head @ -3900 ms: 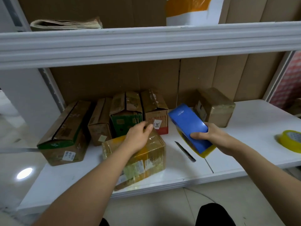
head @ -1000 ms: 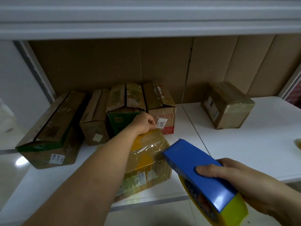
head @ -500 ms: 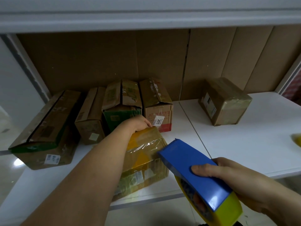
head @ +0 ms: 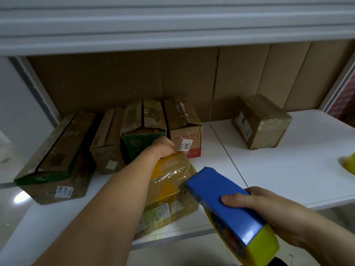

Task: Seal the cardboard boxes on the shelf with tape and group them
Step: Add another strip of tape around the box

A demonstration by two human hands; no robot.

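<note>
A yellow-and-brown cardboard box (head: 172,191) wrapped in shiny tape lies at the front of the white shelf (head: 269,169). My left hand (head: 163,148) grips its far edge, fingers curled over and hidden behind it. My right hand (head: 272,214) holds a blue tape dispenser (head: 224,204) with a yellow tape roll, just right of the box, its front tip near the box's top. Several cardboard boxes (head: 144,121) stand in a row at the back left. A single taped box (head: 263,121) sits apart at the back right.
A second yellow tape roll (head: 348,164) shows at the right edge of the shelf. The upper shelf's white front edge (head: 172,25) hangs low overhead. Cardboard sheets line the back wall. A glossy floor lies below at left.
My left hand has slid from the box's top to its far edge. The dispenser in my right hand came back from the shelf toward me; over the last second little has moved.
</note>
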